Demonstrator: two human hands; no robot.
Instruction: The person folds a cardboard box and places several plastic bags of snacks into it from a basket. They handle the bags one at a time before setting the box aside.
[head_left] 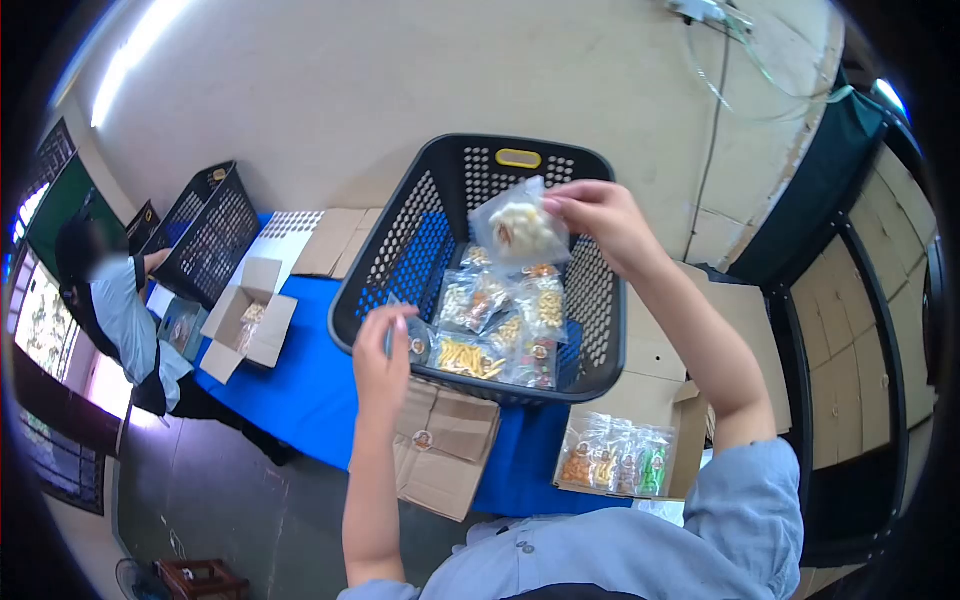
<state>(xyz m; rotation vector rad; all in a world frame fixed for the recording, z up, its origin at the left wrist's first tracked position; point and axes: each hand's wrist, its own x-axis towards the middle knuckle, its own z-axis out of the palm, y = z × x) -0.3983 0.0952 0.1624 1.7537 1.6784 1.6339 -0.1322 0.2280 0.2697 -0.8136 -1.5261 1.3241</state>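
My right hand (600, 218) pinches the edge of a clear plastic packet (522, 230) with pale, puffy pieces and a round label, held above the black basket (388, 255). At the basket's near left side, my left hand (382, 350) has its fingers closed on a clear packet (419, 343) with a small round label; its contents are hard to make out. Inside the basket lie several snack packets, among them one of yellow sticks (470, 357) and one of pale round pieces (546, 305).
An open carton (676, 490) with several upright packets stands at the near right. A flattened carton (445, 450) lies in front of the basket on the blue tablecloth (300, 320). Leftward are an open box (250, 318), another black basket (212, 235) and a co-worker (120, 300).
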